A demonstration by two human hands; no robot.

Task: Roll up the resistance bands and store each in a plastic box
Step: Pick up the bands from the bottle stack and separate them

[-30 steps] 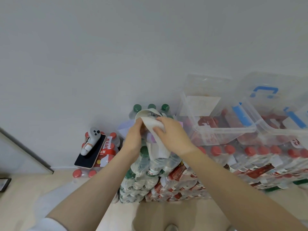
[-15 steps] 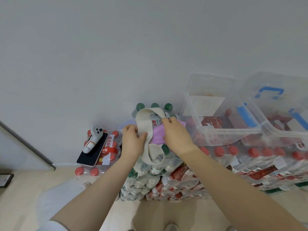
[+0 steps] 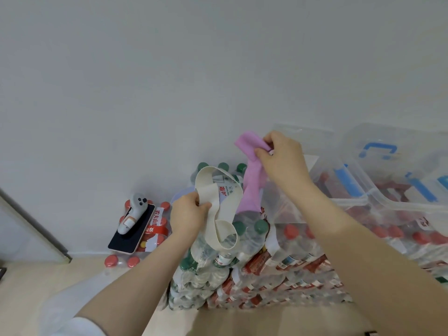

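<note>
Two limp bands, one in each of my hands

My left hand grips the cream band, my right hand pinches the purple band above the water bottles; both look light and floppy, best rolled from one flattened end.

At lower left of the frame we see a white handheld controller lying on a dark phone, itself atop red-capped bottles. Shrink-wrapped green-capped bottles fill the lower centre before a white wall.
</note>
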